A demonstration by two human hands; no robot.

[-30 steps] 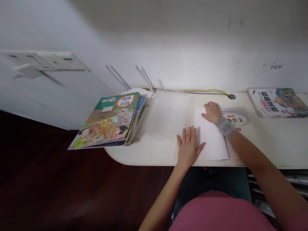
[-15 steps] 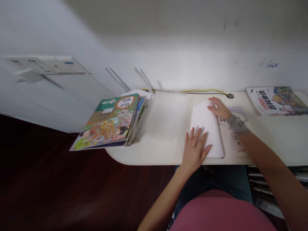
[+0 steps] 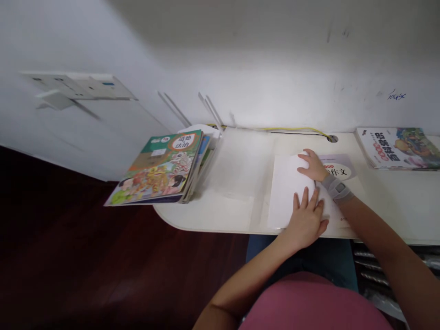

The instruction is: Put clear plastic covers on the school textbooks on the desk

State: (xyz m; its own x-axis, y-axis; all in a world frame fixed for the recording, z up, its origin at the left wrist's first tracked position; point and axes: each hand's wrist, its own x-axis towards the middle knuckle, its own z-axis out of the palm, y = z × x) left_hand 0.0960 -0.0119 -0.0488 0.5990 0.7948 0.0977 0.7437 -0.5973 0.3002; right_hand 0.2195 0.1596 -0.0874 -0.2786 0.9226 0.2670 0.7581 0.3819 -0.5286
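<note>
A stack of colourful books [image 3: 161, 169] sits at the left end of the white tabletop [image 3: 213, 215], overhanging its edge. At 3 o'clock from the stack a clear plastic sheet [image 3: 237, 169] lies flat. Just beside it, again at 3 o'clock, lies the white page [image 3: 285, 192] of an exercise book [image 3: 338, 170], whose printed cover shows at the page's right edge.

The left hand [image 3: 305, 220] rests palm down on the near right corner of the page. Its grip is spread, fingers pointing to 12 o'clock, pinching nothing. Most of the page lies at 10 to 11 o'clock from this hand.

The right hand [image 3: 311, 166] sits at 12 o'clock from the left hand, touching the far right part of the page. Its grip is loose and flat, fingertips pointing to 9 o'clock, and the page lies under and at 9 o'clock from them. A grey wristband [image 3: 337, 189] wraps that wrist.

A yellow cable [image 3: 292, 130] runs along the wall at 12 o'clock, and 1 more book [image 3: 398, 147] lies at 2 o'clock, well apart.
</note>
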